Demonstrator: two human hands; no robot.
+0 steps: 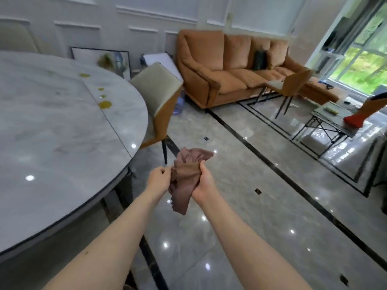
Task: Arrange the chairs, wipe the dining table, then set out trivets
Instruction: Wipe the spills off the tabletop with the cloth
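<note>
1. Both bare forearms reached forward over the glossy grey tiled floor (240,185); the right hand (204,183) gripped a crumpled brown cleaning cloth (184,174) from its side, while the left hand (158,177) pinched the cloth's near edge between curled fingers.
2. The cloth hung bunched between the hands, off the table. Folding it into a flat pad before wiping would likely spread pressure evenly and keep the spills from smearing.
3. To the left, the round white marble-look dining table (52,143) carried several yellow-brown spills (104,104) near its far edge, which appeared to be the wiping target.
4. A beige-and-orange upholstered dining chair (159,97) stood close against the table's far side; a second matching chair (293,84) stood well apart, near the orange fabric sofa (230,65).
5. No trivets were visible, the table's left part was cut off, and objects on the distant glass side table (326,116) were too blurred to identify.
</note>
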